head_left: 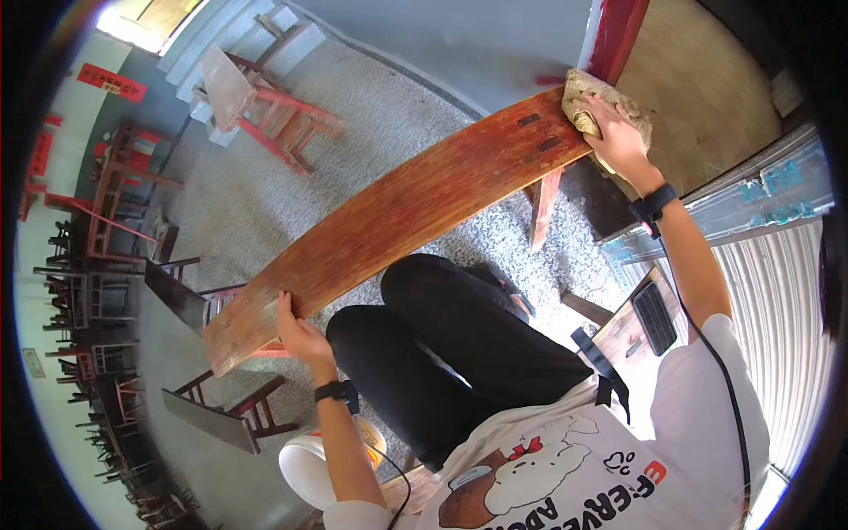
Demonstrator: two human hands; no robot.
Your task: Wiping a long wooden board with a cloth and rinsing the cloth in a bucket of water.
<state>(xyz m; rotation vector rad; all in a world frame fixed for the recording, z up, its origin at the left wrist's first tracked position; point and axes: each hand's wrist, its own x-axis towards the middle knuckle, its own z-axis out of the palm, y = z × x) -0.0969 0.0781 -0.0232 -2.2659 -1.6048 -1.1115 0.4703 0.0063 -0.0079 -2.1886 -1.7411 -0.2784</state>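
A long reddish-brown wooden bench (pixel 389 208) slants in front of my knees, its varnish worn in patches. Two dark slots show near its right end. There my right hand (pixel 616 137) holds a bunched beige cloth (pixel 609 88) against the end of the seat, fingers curled over it. My left hand (pixel 303 337) grips the near edge toward the bench's left end, a finger or thumb lying on top and the others partly hidden below. A red-brown leg (pixel 546 208) shows under the right end.
A white bucket (pixel 309 468) stands beside my left forearm. Dark benches (pixel 212 420) lie tipped on the speckled floor at left, with several stacked along the wall. A red-legged bench (pixel 283 115) stands far ahead. At right are a phone-like black device (pixel 654 318) and a ridged shutter (pixel 777 309).
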